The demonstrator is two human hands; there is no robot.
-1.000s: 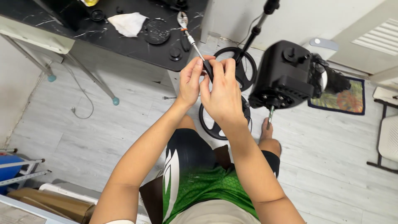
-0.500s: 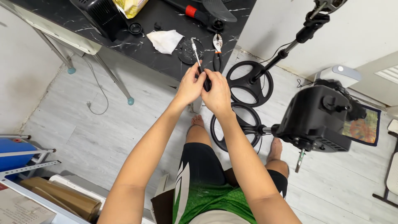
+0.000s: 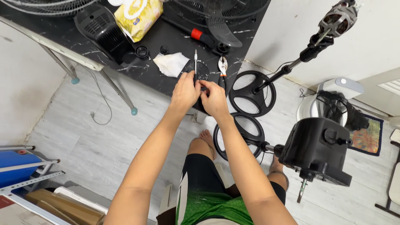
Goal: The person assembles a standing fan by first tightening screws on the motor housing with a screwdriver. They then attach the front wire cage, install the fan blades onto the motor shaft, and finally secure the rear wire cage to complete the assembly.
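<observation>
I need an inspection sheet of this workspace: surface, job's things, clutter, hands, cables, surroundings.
Surface: black marbled table on grey plank floor.
Job's things: screwdriver held upright between both hands; its handle is hidden.
Clutter: pliers, white cloth, round black cap, yellow bag, black housing, fan blade.
Hands: left hand and right hand both grip the screwdriver.
Cables: grey cord lies on the floor by the table leg.
Surroundings: two fan bases, motor on a pole, black motor case, mat.
</observation>
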